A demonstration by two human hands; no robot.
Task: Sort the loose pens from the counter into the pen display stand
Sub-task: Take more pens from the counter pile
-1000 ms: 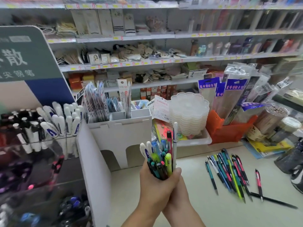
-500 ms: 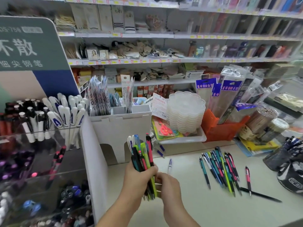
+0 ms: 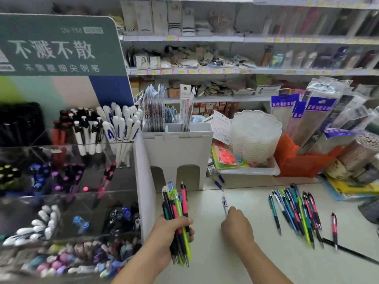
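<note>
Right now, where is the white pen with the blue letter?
In the head view, the white pen lies alone on the counter, just beyond the right hand, between the left hand's bundle and the pile.

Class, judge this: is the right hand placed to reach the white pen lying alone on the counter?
Probably yes: the right hand is at the white pen's near end, nothing between.
</note>
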